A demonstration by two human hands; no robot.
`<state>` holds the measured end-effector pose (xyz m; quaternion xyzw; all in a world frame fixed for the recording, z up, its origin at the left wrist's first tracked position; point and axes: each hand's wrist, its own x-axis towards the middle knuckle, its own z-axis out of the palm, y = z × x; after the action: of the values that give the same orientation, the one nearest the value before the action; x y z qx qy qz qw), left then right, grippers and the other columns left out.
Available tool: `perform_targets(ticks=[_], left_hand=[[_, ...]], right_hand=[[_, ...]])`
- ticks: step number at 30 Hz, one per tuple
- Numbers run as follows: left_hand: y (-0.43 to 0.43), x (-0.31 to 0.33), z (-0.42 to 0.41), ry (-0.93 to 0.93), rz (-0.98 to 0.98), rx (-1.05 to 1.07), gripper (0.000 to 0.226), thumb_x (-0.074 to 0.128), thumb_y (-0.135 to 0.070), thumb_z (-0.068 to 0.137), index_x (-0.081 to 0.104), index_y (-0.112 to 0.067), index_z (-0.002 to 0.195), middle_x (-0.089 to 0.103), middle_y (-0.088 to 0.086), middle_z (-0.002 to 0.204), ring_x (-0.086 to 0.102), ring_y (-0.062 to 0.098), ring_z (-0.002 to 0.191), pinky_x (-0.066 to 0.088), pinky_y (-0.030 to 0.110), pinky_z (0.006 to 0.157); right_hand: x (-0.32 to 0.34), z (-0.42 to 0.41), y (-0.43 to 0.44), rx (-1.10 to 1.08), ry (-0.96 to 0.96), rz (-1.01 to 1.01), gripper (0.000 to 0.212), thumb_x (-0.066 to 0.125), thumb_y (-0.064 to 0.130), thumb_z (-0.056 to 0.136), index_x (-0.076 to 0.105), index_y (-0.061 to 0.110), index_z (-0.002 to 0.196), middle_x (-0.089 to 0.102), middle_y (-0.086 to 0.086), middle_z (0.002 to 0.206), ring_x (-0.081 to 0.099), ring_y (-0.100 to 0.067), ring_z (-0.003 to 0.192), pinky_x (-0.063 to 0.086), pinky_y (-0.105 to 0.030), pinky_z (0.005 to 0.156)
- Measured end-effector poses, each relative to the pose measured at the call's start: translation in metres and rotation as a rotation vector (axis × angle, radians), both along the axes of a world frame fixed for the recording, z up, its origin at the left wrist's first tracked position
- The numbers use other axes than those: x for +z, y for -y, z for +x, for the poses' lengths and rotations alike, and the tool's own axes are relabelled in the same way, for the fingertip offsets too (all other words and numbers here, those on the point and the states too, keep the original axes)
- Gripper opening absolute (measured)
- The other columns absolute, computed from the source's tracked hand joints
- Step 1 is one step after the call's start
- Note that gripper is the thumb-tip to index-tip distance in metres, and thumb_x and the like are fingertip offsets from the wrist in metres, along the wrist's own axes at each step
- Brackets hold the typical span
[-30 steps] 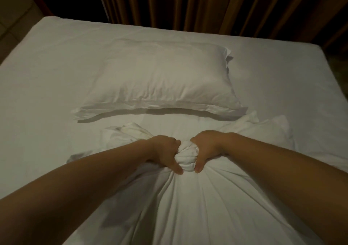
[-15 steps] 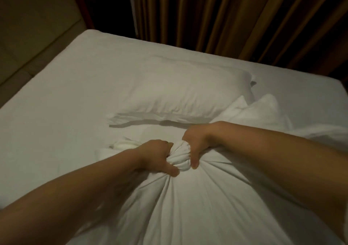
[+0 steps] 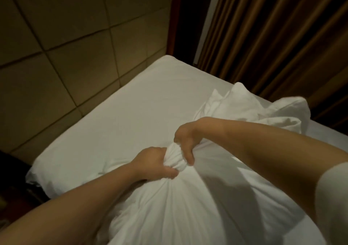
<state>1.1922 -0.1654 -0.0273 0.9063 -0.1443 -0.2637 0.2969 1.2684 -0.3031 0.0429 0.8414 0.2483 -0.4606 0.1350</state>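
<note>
Currently left hand (image 3: pixel 155 162) fists gathered neck (image 3: pixel 175 156) of sheet bundle (image 3: pixel 188 216); right hand (image 3: pixel 185 141) curls round same neck just beyond. Bundle body bulges below both hands. Risk: smooth folds slip through grip, neck opens, linen spills onto mattress (image 3: pixel 122 122); uneven pull likely cause.

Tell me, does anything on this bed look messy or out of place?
Yes. Crumpled white linen lies heaped at the far right edge of the bed by the curtain, unlike the smooth surface around it. Nearer, the left hand and right hand grip the twisted neck of a bulging white bundle.
</note>
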Motion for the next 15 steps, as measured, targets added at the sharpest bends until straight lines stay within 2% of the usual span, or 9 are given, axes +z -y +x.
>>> perform_targets(ticks=[2, 6, 8, 11, 15], left_hand=[[-0.031, 0.010, 0.031, 0.039, 0.057, 0.008, 0.050, 0.068, -0.059, 0.057, 0.062, -0.033, 0.099, 0.067, -0.012, 0.088, 0.062, 0.010, 0.080, 0.051, 0.027, 0.070], [-0.080, 0.018, 0.067, 0.038, 0.158, 0.024, 0.055, 0.069, -0.060, 0.061, 0.059, -0.033, 0.108, 0.066, -0.009, 0.098, 0.059, 0.012, 0.084, 0.046, 0.024, 0.071], [-0.095, 0.012, 0.072, 0.018, 0.174, 0.043, 0.059, 0.068, -0.061, 0.064, 0.057, -0.034, 0.114, 0.065, -0.008, 0.105, 0.059, 0.014, 0.091, 0.044, 0.024, 0.075], [-0.103, 0.009, 0.083, -0.013, 0.159, 0.092, 0.054, 0.070, -0.058, 0.068, 0.059, -0.030, 0.113, 0.064, -0.008, 0.103, 0.058, 0.013, 0.090, 0.044, 0.023, 0.074], [-0.094, 0.000, 0.110, -0.044, 0.173, 0.014, 0.057, 0.068, -0.061, 0.070, 0.059, -0.028, 0.115, 0.064, -0.006, 0.107, 0.058, 0.014, 0.093, 0.042, 0.023, 0.075]], right_hand=[[0.009, 0.027, -0.028, -0.010, 0.031, 0.051, 0.052, 0.086, 0.029, 0.058, 0.059, 0.020, 0.101, 0.063, 0.005, 0.093, 0.060, -0.020, 0.090, 0.050, -0.031, 0.082], [0.005, 0.064, -0.081, 0.044, 0.067, 0.110, 0.064, 0.087, 0.030, 0.058, 0.060, 0.016, 0.115, 0.062, 0.003, 0.098, 0.058, -0.020, 0.089, 0.048, -0.030, 0.082], [-0.004, 0.076, -0.099, 0.069, 0.036, 0.104, 0.066, 0.087, 0.028, 0.059, 0.061, 0.013, 0.118, 0.065, 0.000, 0.104, 0.061, -0.021, 0.093, 0.049, -0.029, 0.085], [-0.016, 0.097, -0.108, 0.061, -0.056, 0.082, 0.061, 0.087, 0.021, 0.059, 0.064, 0.013, 0.116, 0.069, -0.002, 0.108, 0.065, -0.023, 0.098, 0.051, -0.034, 0.093], [-0.028, 0.123, -0.099, 0.074, -0.098, 0.082, 0.058, 0.087, 0.020, 0.056, 0.068, 0.017, 0.111, 0.071, -0.001, 0.106, 0.066, -0.021, 0.096, 0.052, -0.037, 0.094]])
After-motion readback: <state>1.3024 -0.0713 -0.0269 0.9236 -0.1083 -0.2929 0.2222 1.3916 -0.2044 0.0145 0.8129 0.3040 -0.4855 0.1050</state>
